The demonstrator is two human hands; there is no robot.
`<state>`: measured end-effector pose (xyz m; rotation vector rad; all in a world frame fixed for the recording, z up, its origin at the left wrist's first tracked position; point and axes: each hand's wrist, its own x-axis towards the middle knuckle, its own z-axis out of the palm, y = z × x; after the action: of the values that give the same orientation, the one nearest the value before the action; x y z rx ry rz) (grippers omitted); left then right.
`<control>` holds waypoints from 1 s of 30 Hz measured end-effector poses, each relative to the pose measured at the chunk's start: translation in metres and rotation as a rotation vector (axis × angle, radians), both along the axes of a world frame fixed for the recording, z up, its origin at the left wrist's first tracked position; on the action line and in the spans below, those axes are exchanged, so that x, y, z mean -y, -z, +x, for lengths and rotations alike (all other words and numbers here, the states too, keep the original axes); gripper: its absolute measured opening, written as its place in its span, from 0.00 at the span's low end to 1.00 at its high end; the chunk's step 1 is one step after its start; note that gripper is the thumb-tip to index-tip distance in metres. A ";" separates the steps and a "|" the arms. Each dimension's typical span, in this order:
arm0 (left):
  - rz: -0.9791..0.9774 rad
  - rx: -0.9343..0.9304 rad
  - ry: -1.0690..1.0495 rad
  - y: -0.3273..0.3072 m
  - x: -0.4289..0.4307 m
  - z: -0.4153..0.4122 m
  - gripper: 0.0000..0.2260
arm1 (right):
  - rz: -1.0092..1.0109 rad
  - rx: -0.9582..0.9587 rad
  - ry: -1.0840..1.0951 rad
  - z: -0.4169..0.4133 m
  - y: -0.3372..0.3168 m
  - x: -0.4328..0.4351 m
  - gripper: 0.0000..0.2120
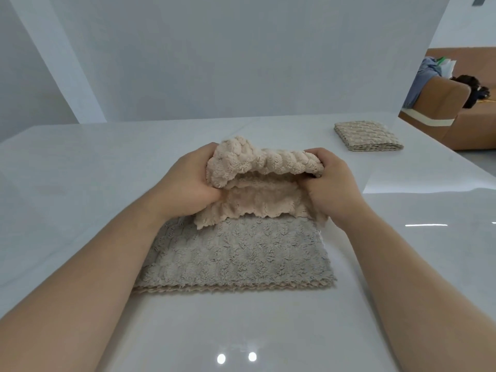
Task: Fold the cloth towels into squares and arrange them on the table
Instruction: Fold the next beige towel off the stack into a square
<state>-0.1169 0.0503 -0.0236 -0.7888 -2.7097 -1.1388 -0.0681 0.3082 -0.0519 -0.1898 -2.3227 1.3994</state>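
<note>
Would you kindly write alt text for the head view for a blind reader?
A left hand and right hand grip the raised far edge of a beige towel whose near half lies flat on a white table; a folded towel lies far right.

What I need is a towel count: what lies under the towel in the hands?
A greyer towel lies flat on the table beneath the lifted towel; its near part shows. Its far edge is covered by that towel and the left hand and right hand.
</note>
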 end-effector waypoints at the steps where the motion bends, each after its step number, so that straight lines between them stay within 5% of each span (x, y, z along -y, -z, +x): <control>1: -0.021 -0.061 -0.022 0.002 -0.001 -0.001 0.27 | 0.023 0.020 0.010 0.000 0.001 0.000 0.15; 9: -0.269 -0.233 -0.149 0.012 0.006 -0.013 0.24 | 0.081 0.167 0.111 -0.004 0.006 -0.008 0.04; 15: -0.264 -0.397 -0.210 0.008 0.002 -0.010 0.18 | 0.101 0.207 0.172 -0.005 0.004 -0.008 0.18; 21: -0.288 -0.405 -0.307 0.003 0.001 -0.003 0.14 | -0.032 0.186 0.131 0.000 -0.004 -0.001 0.06; 30: -0.196 -0.495 -0.511 -0.002 -0.001 0.005 0.15 | 0.065 0.094 0.171 -0.001 -0.001 0.000 0.14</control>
<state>-0.1121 0.0517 -0.0217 -0.2997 -2.4016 -0.4931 -0.0687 0.3085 -0.0513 -0.4328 -2.3613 1.2551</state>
